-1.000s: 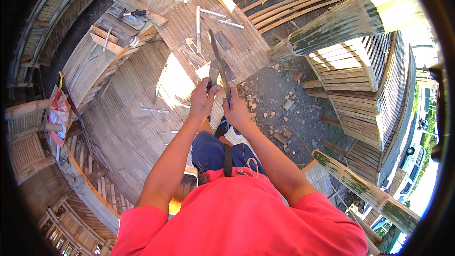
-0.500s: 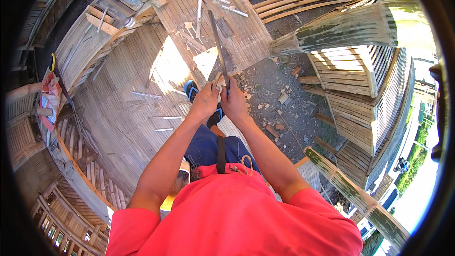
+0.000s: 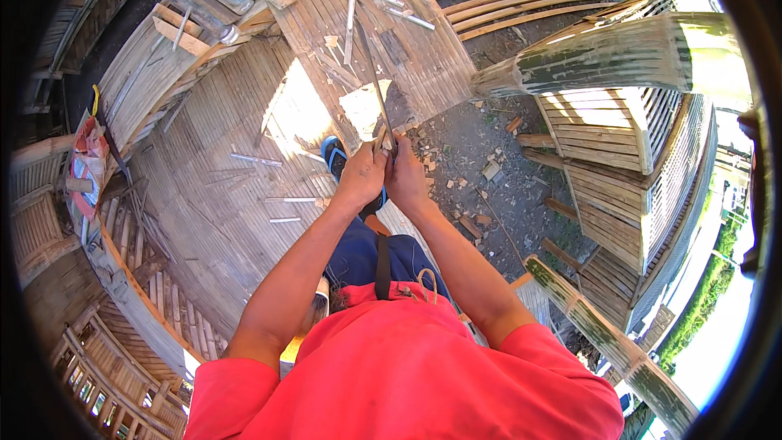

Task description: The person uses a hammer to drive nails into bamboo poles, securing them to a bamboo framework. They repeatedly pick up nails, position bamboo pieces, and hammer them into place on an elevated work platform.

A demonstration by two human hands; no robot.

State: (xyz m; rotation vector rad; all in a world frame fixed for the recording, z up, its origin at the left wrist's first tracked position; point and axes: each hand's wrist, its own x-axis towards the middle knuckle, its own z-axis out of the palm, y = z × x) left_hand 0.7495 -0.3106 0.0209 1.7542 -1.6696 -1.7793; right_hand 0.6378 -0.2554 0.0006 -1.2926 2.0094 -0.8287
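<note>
The right hand has its fingers closed on the near end of a long blade, pointing far. The left hand's fingers pinch a wood piece just left of it.

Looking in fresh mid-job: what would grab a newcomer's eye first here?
Probably the bright red shirt filling the lower middle. Next, at the centre, the right hand grips a long-bladed knife pointing up the picture, close beside the left hand, which pinches a small wooden piece. At upper right, a thick green-streaked bamboo post juts in from the sunlit edge.
</note>
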